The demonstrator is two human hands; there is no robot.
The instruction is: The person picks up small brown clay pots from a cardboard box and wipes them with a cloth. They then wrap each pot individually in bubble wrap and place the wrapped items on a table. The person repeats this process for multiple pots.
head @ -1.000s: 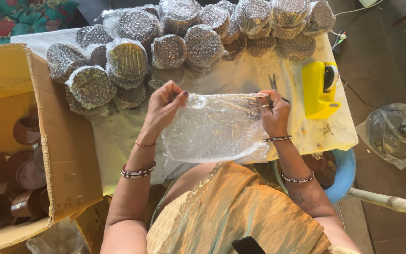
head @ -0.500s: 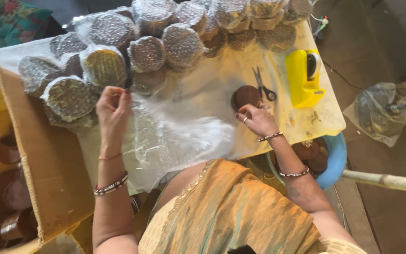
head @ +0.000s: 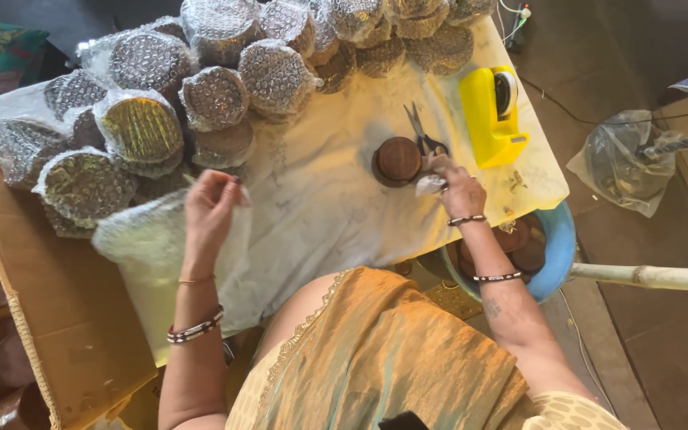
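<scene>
A pale cloth covers the worktop (head: pixel 336 215), crowded at its far side with bubble-wrapped round bundles (head: pixel 216 95). Her left hand (head: pixel 210 209) pinches a sheet of bubble wrap (head: pixel 149 247) hanging off the near-left edge. Her right hand (head: pixel 457 185) grips crumpled wrap beside a brown wooden bowl (head: pixel 398 159), scissors (head: pixel 422 135) and a yellow tape dispenser (head: pixel 491 115). A cardboard box (head: pixel 57 318) stands at left on the dark tiled floor (head: pixel 662 342).
</scene>
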